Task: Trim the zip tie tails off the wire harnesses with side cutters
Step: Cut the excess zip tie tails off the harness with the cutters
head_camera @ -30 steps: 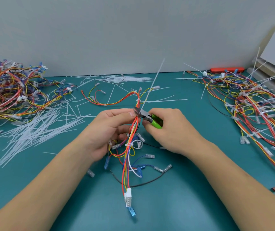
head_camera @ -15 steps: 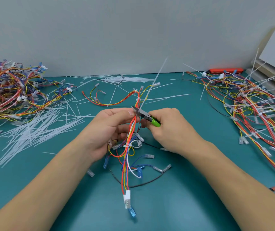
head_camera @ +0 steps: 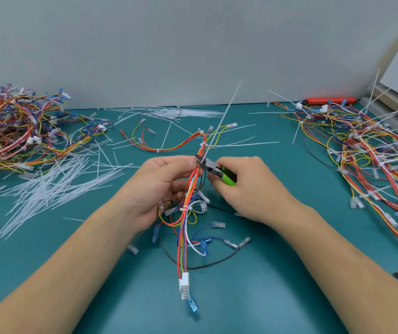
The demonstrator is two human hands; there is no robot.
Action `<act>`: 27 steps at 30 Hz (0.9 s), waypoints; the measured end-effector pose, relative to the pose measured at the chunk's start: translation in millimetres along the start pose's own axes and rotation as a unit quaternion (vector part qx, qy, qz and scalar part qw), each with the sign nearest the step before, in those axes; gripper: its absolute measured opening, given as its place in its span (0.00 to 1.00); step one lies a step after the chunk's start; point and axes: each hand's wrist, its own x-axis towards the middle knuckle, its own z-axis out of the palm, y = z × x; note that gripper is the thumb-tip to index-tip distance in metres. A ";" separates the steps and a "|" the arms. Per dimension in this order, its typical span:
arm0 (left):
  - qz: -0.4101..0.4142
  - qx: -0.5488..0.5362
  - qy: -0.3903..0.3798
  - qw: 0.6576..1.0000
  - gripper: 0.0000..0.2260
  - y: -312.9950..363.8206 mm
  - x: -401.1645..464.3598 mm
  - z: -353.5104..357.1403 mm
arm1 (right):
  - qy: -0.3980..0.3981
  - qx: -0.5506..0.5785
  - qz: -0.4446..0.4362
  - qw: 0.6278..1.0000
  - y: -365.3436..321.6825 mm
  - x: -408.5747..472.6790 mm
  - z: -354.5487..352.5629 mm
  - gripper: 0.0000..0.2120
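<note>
Where both grips pinch — left hand [head_camera: 161,186] harness [head_camera: 188,201], right hand [head_camera: 246,186] cutters [head_camera: 213,168] — tail [head_camera: 224,112] skyward.

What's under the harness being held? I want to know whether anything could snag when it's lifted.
Under the harness lies bare teal mat, with the harness's own loose ends trailing on it: a black wire and clear terminals. The left hand hides whatever lies beneath it.

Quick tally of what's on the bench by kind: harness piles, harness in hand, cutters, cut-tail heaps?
Harness piles: 2, left and right
Harness in hand: 1
Cutters: 1
Cut-tail heaps: 1 main heap, plus loose tails scattered
Total: 5
</note>
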 end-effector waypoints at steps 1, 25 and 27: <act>0.000 0.000 -0.003 1.000 0.06 0.4 -0.5 0.6 | 0.000 -0.003 0.001 1.000 -0.1 0.0 0.2 0.15; 0.026 -0.005 0.030 0.999 0.08 -0.3 2.8 -1.2 | 0.114 0.184 0.131 0.967 -10.1 3.7 -10.6 0.13; 0.034 0.003 0.034 0.999 0.09 0.5 3.0 -1.7 | 0.092 0.184 0.140 0.968 -9.7 3.7 -11.2 0.10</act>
